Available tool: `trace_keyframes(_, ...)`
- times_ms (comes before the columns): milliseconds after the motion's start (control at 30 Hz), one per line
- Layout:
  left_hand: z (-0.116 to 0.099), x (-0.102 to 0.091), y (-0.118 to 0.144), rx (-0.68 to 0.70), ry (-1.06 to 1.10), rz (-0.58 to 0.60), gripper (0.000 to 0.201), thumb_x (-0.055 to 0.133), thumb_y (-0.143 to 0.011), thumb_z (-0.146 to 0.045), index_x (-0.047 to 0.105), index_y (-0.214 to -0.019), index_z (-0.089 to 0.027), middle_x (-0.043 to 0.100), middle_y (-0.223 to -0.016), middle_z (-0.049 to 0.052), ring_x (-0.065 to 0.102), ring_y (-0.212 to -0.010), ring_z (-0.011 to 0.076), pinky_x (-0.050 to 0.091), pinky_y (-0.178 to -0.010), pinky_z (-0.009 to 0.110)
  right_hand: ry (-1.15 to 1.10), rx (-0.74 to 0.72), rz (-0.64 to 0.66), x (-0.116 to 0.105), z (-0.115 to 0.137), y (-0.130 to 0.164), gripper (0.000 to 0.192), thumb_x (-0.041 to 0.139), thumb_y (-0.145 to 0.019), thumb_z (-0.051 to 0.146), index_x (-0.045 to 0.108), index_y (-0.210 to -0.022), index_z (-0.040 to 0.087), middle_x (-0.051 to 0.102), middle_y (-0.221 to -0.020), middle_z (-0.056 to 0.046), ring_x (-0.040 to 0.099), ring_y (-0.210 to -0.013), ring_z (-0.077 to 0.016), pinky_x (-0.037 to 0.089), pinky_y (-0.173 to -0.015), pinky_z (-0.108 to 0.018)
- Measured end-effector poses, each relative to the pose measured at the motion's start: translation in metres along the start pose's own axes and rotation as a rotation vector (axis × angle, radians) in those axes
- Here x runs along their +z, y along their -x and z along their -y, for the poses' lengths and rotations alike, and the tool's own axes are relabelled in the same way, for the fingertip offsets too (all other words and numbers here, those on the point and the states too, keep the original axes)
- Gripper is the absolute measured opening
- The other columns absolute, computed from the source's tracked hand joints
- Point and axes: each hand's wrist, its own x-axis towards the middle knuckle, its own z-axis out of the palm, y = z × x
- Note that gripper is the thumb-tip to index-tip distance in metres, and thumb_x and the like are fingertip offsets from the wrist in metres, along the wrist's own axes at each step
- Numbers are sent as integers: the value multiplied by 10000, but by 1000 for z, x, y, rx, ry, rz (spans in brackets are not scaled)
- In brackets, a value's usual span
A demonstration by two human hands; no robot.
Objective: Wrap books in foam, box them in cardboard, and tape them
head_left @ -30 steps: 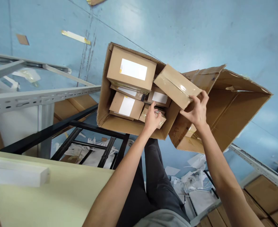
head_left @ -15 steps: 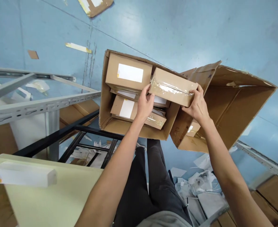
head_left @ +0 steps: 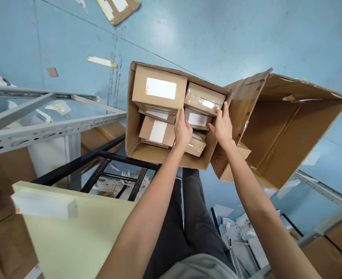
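Note:
A small taped cardboard box [head_left: 205,94] lies in the upper right of a large open carton [head_left: 147,155], beside a bigger white-labelled box [head_left: 140,87]. My left hand [head_left: 183,131] is open over the carton's middle, fingertips near the gap between these two boxes. At the carton's right side, my right hand [head_left: 222,124] is open with fingers spread, its fingertips by the taped box's right end. I cannot tell whether either hand touches it. Below are another labelled box [head_left: 198,119], a box with a white label [head_left: 146,128] and a taped box [head_left: 196,146] partly behind my left wrist.
A second open carton [head_left: 293,131] stands against the right side, with a small box [head_left: 243,151] inside. Grey metal shelf rails [head_left: 54,130], a black frame [head_left: 92,157] and a pale green board [head_left: 80,228] are at left. Paper scraps [head_left: 232,228] litter the blue floor.
The small taped box has gone down into the large carton's upper right. Both hands have released it; my right hand has moved left and its fingers have straightened.

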Motion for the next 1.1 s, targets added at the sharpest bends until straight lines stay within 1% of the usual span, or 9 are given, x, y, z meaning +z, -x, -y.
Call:
trace_keyframes(67,-13,-4,38,-100,-25,-107,586,531,-1097,-154,584,-1675,-240,510,-1805,133,503,-1688,277,389,-1440,491,-16,0,35,3,5,22,608,708,-1067,386,492,-1582,147,114,-1931,-264,304,-1767,-411,458,-1352,-656)
trace_keyframes(167,-39,-12,100,-198,-22,-101,457,596,-1032,-116,747,-1454,-208,724,-1554,174,672,-1515,312,503,-1353,547,-63,64,81,6,5,53,504,713,-1053,333,557,-1484,124,210,-1889,-318,351,-1746,-404,450,-1365,-599)
trace_keyframes(333,-88,-32,190,-351,83,-97,324,620,-1005,-107,817,-1243,-203,828,-1341,170,822,-1226,302,655,-1167,521,-170,115,177,-1,19,81,395,690,-1047,407,611,-1341,157,575,-1633,-303,590,-1553,-375,494,-1319,-585)
trace_keyframes(500,-141,-79,241,-368,179,-225,178,673,-1004,-212,842,-1058,-231,887,-1138,118,865,-1082,287,688,-1090,491,-155,-109,298,-45,96,113,171,736,-971,328,693,-1105,230,799,-1180,-155,784,-1095,-317,657,-1070,-489)
trace_keyframes(567,-163,-107,258,-314,222,-328,146,699,-980,-271,839,-987,-232,889,-1081,106,867,-1043,284,700,-1044,472,-111,-225,414,-66,138,135,186,723,-980,327,716,-1125,210,818,-1207,-159,802,-1094,-304,653,-1069,-460)
trace_keyframes(733,-205,-188,336,-159,318,-721,222,775,-909,-458,823,-888,-242,887,-1079,100,857,-1083,291,689,-1059,468,-178,-627,524,-103,233,192,222,637,-1037,397,761,-1106,226,861,-1145,-154,841,-1105,-332,655,-1049,-467)
trace_keyframes(867,-214,-236,448,-123,441,-1153,306,799,-904,-559,823,-887,-254,886,-1073,97,857,-1095,304,687,-1064,461,-196,-891,639,-113,316,230,382,600,-1038,601,767,-1096,263,873,-1072,-146,870,-1000,-360,705,-908,-483)
trace_keyframes(967,-200,-246,550,-127,541,-1457,353,798,-905,-598,858,-938,-252,890,-1093,105,854,-1094,315,688,-1054,459,-118,-1069,747,-109,387,272,469,593,-1019,695,762,-1101,266,877,-1138,-182,877,-1030,-393,719,-921,-541)
trace_keyframes(1100,-166,-217,683,-171,679,-1826,411,854,-825,-655,880,-950,-264,890,-1080,104,849,-1052,322,694,-1029,465,4,-1308,848,-86,466,358,529,586,-988,769,751,-1081,275,879,-1115,-181,877,-1055,-408,705,-1004,-606)
